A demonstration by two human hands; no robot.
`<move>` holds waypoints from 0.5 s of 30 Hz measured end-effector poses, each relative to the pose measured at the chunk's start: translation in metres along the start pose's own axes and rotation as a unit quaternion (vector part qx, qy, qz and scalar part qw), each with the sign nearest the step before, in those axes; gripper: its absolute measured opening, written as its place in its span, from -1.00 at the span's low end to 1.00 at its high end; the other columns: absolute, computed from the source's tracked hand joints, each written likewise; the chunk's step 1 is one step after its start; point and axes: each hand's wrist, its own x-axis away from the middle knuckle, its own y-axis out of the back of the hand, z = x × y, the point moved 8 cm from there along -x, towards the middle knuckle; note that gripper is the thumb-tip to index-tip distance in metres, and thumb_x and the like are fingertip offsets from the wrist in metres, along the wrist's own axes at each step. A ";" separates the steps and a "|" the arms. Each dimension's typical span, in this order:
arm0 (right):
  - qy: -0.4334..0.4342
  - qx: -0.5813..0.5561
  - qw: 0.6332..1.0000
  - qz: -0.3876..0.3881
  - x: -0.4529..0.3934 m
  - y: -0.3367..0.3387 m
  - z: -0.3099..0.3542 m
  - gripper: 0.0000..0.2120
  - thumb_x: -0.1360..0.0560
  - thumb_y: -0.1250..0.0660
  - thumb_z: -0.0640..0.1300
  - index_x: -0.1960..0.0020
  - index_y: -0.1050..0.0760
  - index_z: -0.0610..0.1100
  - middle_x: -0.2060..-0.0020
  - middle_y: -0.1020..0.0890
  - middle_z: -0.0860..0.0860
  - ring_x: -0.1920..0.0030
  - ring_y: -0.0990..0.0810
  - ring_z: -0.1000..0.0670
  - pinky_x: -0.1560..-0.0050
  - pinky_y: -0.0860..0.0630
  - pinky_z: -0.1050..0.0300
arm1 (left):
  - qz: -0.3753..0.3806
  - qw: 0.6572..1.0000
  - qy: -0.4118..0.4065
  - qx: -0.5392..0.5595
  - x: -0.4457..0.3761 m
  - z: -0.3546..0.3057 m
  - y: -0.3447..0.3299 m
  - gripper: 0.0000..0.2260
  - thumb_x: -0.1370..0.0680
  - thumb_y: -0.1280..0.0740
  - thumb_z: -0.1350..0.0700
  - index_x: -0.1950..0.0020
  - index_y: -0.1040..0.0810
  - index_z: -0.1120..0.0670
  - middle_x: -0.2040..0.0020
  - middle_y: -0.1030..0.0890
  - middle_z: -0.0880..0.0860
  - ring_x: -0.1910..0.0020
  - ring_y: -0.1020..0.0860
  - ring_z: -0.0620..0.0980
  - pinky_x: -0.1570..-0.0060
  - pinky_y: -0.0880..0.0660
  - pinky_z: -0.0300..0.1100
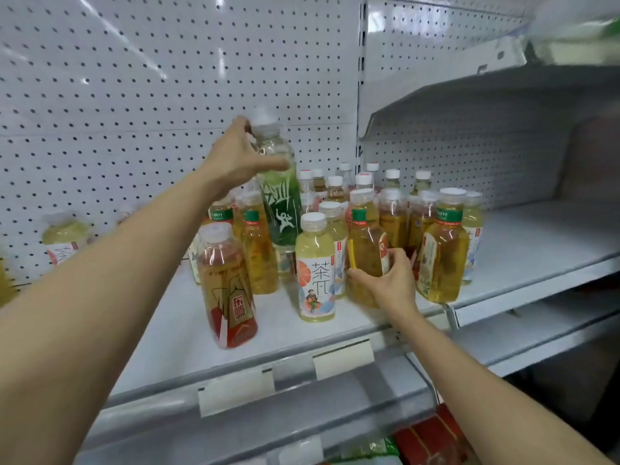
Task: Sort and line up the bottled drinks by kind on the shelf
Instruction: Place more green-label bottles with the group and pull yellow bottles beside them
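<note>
We mid-sort: left hand (240, 159) fingers curled round green bottle (278, 196) neck, lifted above cluster. Right hand (385, 280) pinches yellow bottle (364, 250) w/ fingertips on shelf (268, 327). Next: set each w/ own kind.

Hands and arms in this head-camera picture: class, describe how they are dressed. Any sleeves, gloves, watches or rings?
Both forearms are bare right up to the picture's edge, with no sleeve showing. The left hand and the right hand wear no gloves. No watch, bracelet or ring is visible on either.
</note>
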 end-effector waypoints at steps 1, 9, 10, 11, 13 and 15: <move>0.015 0.003 1.000 -0.019 0.002 0.007 0.005 -0.41 -0.21 -0.58 0.13 -0.06 -0.36 -0.03 -0.03 -0.50 -0.01 0.01 -0.51 -0.01 0.02 -0.49 0.04 | -0.030 0.999 -0.002 0.034 0.003 -0.003 0.011 -0.37 -0.35 -0.60 0.07 -0.30 -0.36 0.08 -0.13 -0.61 0.10 -0.09 -0.61 0.05 -0.09 -0.56 -0.03; 0.074 0.000 0.993 -0.087 0.033 0.037 0.058 -0.41 -0.23 -0.55 0.18 -0.04 -0.34 -0.06 0.02 -0.45 -0.01 0.18 -0.36 0.18 0.28 -0.27 0.30 | -0.181 0.936 -0.053 0.298 0.049 -0.033 0.069 -0.48 -0.33 -0.57 -0.01 -0.19 -0.45 0.06 -0.13 -0.63 0.09 -0.07 -0.67 0.11 -0.11 -0.60 0.18; 0.079 -0.004 0.992 -0.096 0.041 0.039 0.065 -0.41 -0.22 -0.55 0.19 -0.04 -0.33 -0.05 0.04 -0.45 0.00 0.19 -0.37 0.20 0.27 -0.29 0.29 | -0.185 0.927 -0.061 0.320 0.055 -0.035 0.073 -0.50 -0.33 -0.56 -0.02 -0.16 -0.46 0.09 -0.10 -0.63 0.10 -0.02 -0.66 0.11 -0.09 -0.61 0.19; 0.082 -0.011 0.991 -0.102 0.049 0.041 0.072 -0.41 -0.22 -0.55 0.19 -0.04 -0.32 -0.03 0.05 -0.47 0.02 0.19 -0.39 0.20 0.26 -0.32 0.26 | -0.183 0.919 -0.068 0.343 0.063 -0.037 0.076 -0.53 -0.34 -0.55 -0.01 -0.12 -0.46 0.11 -0.05 -0.63 0.11 0.05 -0.65 0.10 -0.05 -0.62 0.16; 0.083 -0.035 0.991 -0.104 0.067 0.041 0.084 -0.40 -0.23 -0.55 0.19 -0.07 -0.32 -0.01 0.08 -0.53 0.04 0.17 -0.47 0.15 0.21 -0.43 0.17 | -0.176 0.909 -0.068 0.372 0.079 -0.036 0.079 -0.65 -0.42 -0.51 0.05 -0.07 -0.46 0.14 0.06 -0.62 0.08 0.18 -0.62 0.04 0.11 -0.61 0.03; 0.085 -0.061 0.990 -0.097 0.087 0.039 0.096 -0.39 -0.24 -0.55 0.18 -0.11 -0.33 -0.01 0.07 -0.55 0.06 0.14 -0.52 0.10 0.17 -0.47 0.17 | -0.174 0.915 -0.058 0.360 0.095 -0.029 0.085 -0.74 -0.50 -0.46 0.09 -0.06 -0.46 0.13 0.09 -0.62 0.06 0.24 -0.62 -0.02 0.20 -0.59 -0.08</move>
